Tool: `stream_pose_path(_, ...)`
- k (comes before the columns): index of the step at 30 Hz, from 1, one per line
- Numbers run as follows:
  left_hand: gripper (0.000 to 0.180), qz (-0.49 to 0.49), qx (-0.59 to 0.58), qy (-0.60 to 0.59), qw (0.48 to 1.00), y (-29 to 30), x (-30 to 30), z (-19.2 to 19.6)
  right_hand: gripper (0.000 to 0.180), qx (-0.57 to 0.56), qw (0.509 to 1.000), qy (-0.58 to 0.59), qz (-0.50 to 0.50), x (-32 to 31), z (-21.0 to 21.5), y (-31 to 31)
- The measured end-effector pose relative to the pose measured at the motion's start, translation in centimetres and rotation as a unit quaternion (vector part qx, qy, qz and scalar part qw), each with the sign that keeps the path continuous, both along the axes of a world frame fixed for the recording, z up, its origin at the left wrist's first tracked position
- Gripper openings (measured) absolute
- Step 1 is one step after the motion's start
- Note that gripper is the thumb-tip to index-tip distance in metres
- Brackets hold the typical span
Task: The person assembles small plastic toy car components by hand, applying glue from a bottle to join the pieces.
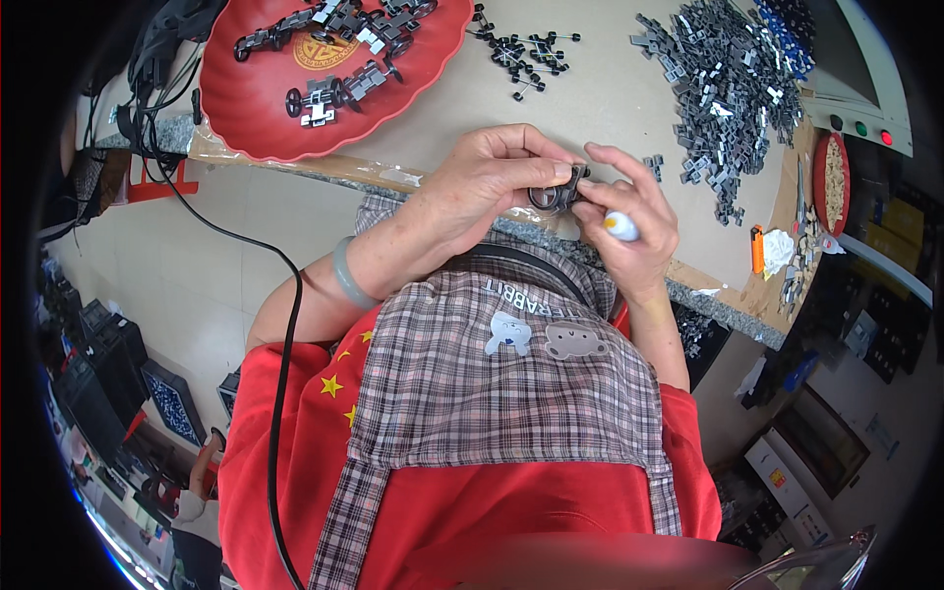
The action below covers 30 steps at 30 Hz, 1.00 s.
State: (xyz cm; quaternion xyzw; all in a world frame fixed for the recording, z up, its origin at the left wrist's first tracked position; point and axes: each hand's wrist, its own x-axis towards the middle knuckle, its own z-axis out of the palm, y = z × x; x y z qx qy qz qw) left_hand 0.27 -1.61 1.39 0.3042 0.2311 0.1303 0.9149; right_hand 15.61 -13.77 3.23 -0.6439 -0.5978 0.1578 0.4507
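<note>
My left hand (492, 182) pinches a small dark part with a round black ring (544, 198) between thumb and fingers, just over the table's front edge. On the part's other side, my right hand (634, 221) brings its thumb and a finger up to it. Tucked in that right hand is a white, rounded stick-like thing (620, 226) with a bit of yellow; its far end is hidden by the fingers. A few loose grey clips (653, 167) lie beyond the right hand.
A red scalloped tray (236, 108) at the far left bears several black-and-grey assemblies (320, 101). Small black axle-like pieces (521, 59) lie mid-table. A heap of grey clips (723, 93) spreads at right, near an orange cutter (757, 249). A black cable (289, 324) hangs past my left arm.
</note>
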Motion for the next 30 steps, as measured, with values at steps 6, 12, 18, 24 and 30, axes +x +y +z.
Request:
stream_pose_path(6,0.03,-0.044,0.027,-0.006,0.999,0.3,0.1,0.4,0.026,-0.172,0.953,0.249,0.03,1.3,1.0,0.9)
stream_pose_path(12,0.037,-0.034,0.029,0.017,0.999,0.2,0.2,1.0,0.021,-0.119,0.954,0.27,0.055,1.5,0.0,0.8)
stream_pose_path(18,0.03,0.03,0.191,0.0,0.981,-0.6,0.0,0.9,0.016,-0.083,0.889,0.448,-0.046,-0.6,-1.2,0.7)
stream_pose_path(24,0.018,0.103,0.326,0.02,0.939,-1.1,0.1,-0.1,0.017,-0.09,0.912,0.397,-0.048,-1.2,-0.6,0.8)
stream_pose_path(30,0.016,0.115,0.398,0.04,0.909,-1.5,0.1,-0.5,0.016,-0.058,0.975,0.203,-0.065,-1.4,-0.5,0.6)
